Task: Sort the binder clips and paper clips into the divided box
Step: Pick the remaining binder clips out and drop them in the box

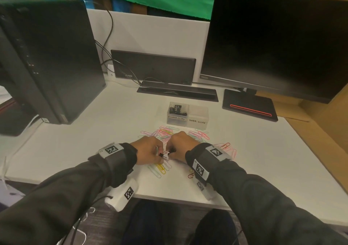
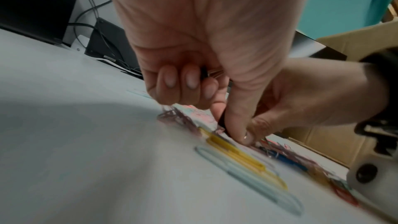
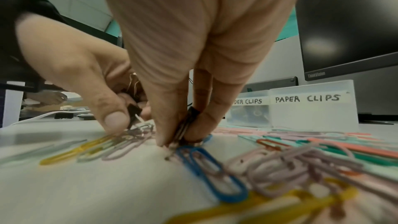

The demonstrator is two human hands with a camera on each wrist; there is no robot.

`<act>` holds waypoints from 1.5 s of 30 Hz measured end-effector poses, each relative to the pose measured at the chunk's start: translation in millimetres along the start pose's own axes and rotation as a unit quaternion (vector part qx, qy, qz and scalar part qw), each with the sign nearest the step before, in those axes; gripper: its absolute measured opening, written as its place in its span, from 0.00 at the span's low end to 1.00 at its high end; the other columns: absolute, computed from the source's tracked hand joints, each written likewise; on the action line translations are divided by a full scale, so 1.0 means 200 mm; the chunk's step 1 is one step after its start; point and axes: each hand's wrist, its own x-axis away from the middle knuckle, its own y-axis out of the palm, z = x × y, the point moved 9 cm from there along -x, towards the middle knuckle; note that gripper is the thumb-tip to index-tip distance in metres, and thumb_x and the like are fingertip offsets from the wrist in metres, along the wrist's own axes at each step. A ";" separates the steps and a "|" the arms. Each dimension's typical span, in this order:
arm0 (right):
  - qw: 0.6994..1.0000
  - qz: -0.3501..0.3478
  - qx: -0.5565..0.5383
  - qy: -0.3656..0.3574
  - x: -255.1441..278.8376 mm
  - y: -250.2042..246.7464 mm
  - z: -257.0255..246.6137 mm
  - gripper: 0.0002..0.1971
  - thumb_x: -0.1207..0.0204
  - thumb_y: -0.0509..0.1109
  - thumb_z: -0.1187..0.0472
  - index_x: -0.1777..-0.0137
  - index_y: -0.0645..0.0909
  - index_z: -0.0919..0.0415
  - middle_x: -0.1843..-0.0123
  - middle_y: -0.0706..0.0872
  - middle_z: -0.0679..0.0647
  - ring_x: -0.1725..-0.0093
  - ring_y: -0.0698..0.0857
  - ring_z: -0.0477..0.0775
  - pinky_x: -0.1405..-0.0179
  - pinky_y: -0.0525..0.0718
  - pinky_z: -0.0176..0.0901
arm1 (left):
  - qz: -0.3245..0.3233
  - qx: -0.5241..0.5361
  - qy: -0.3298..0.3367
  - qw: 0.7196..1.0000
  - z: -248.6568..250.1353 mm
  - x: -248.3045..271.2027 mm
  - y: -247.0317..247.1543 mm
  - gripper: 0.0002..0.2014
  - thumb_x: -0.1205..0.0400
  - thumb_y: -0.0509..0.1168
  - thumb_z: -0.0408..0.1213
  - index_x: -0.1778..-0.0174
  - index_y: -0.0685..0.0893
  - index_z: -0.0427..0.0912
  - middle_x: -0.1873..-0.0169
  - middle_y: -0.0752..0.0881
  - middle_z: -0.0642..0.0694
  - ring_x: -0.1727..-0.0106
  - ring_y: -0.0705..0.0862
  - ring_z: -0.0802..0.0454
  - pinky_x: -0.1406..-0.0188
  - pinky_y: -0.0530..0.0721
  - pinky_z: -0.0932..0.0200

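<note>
Coloured paper clips (image 1: 165, 131) lie scattered on the white table (image 1: 94, 131), and both hands work among them. My left hand (image 1: 160, 155) pinches a small black binder clip (image 2: 223, 122) between thumb and forefinger. Its other curled fingers hold more binder clips (image 2: 204, 72) in the palm. Right beside it, my right hand (image 1: 170, 153) pinches another black binder clip (image 3: 192, 111) down against the table. Behind the pile stands the clear divided box (image 1: 197, 121). Black binder clips (image 1: 178, 109) fill its left cell, labelled BINDER CLIPS. The PAPER CLIPS cell (image 3: 312, 108) looks empty.
A dark monitor (image 1: 273, 43) stands on its base (image 1: 248, 105) at the back right. A black computer tower (image 1: 47, 56) stands at the left, with a keyboard (image 1: 152, 66) propped on edge and cables at the back. A cardboard box (image 1: 329, 122) borders the right side.
</note>
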 end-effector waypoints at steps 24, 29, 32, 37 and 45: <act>0.960 0.236 -0.121 0.088 -0.19 -0.62 0.32 0.11 0.25 0.74 0.65 0.43 0.89 0.62 0.46 0.91 0.59 0.42 0.85 0.58 0.34 0.81 0.48 | 0.053 0.312 -0.080 0.945 -0.06 -0.14 -0.21 0.14 0.21 0.57 0.28 0.74 0.72 0.44 0.76 0.70 0.46 0.78 0.63 0.52 0.81 0.63 0.68; 0.965 0.207 -0.119 0.108 -0.38 -0.55 0.38 0.11 0.23 0.71 0.67 0.43 0.89 0.64 0.45 0.90 0.60 0.43 0.86 0.59 0.42 0.82 0.44 | 0.107 0.290 -0.093 0.947 -0.05 -0.28 -0.36 0.10 0.21 0.61 0.35 0.69 0.76 0.42 0.70 0.75 0.44 0.73 0.70 0.49 0.75 0.69 0.64; 0.961 0.200 -0.150 0.115 -0.40 -0.50 0.42 0.12 0.20 0.68 0.58 0.50 0.90 0.64 0.53 0.90 0.58 0.54 0.85 0.55 0.53 0.80 0.40 | 0.145 0.230 -0.097 0.957 -0.02 -0.38 -0.46 0.07 0.20 0.61 0.40 0.60 0.78 0.41 0.63 0.79 0.42 0.63 0.76 0.44 0.64 0.76 0.57; 0.938 0.263 -0.199 0.107 -0.21 -0.56 0.45 0.26 0.18 0.56 0.39 0.50 0.89 0.59 0.47 0.87 0.54 0.47 0.83 0.54 0.45 0.77 0.45 | 0.170 0.075 -0.079 0.979 0.13 -0.52 -0.54 0.12 0.18 0.61 0.39 0.43 0.80 0.36 0.46 0.84 0.38 0.45 0.82 0.40 0.53 0.75 0.56; 1.000 0.021 -0.017 0.009 -0.05 -0.21 0.21 0.10 0.29 0.74 0.52 0.49 0.85 0.52 0.50 0.85 0.50 0.54 0.83 0.52 0.51 0.84 0.45 | 0.134 -0.033 -0.041 0.990 0.22 -0.63 -0.50 0.05 0.23 0.66 0.33 0.57 0.88 0.43 0.54 0.88 0.43 0.53 0.85 0.43 0.51 0.84 0.57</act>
